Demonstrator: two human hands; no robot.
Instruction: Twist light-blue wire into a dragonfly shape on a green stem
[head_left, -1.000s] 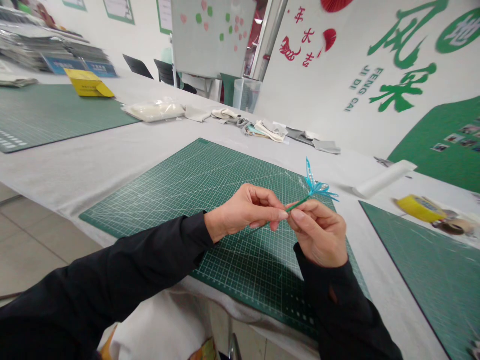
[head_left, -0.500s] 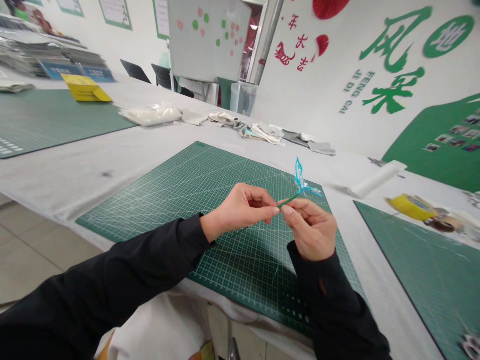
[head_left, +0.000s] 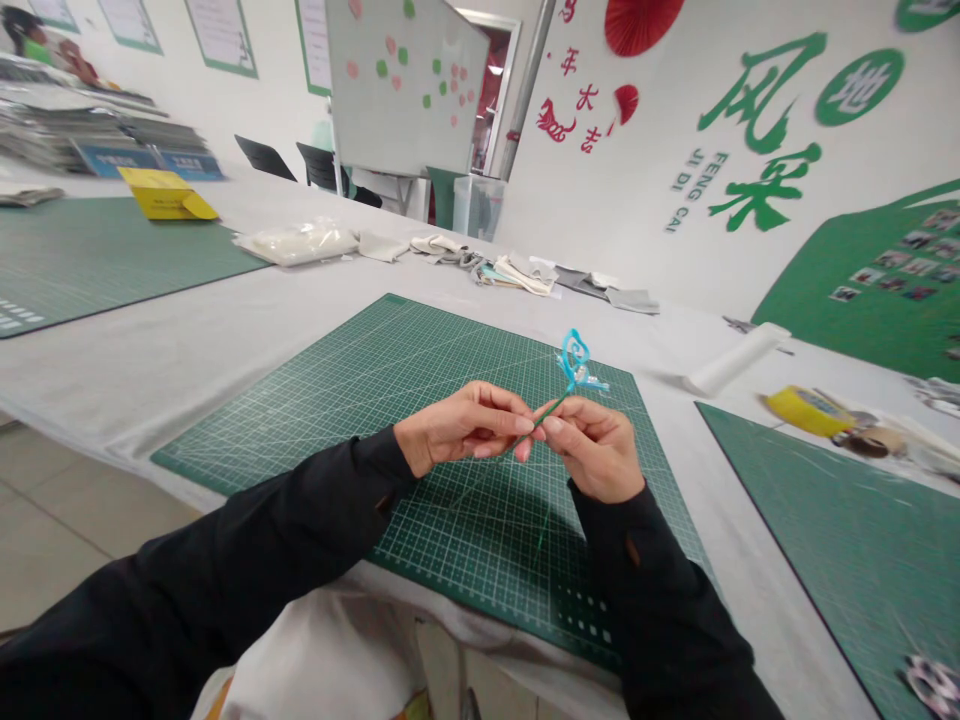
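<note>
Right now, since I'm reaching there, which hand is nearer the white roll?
Right: the right hand is left of the white roll, over the cutting mat; the left hand is farther off.

A whiteboard (head_left: 405,85) stands at eleven o'clock beside black chairs (head_left: 262,158); a white wall (head_left: 645,170) with green characters (head_left: 761,185) fills two o'clock, and a tile floor (head_left: 60,530) shows at eight.

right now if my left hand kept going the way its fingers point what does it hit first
Your left hand would most likely meet the green stem first, right at its fingertips, then your right hand, which pinches that stem. Depth is hard to judge this close.
</note>
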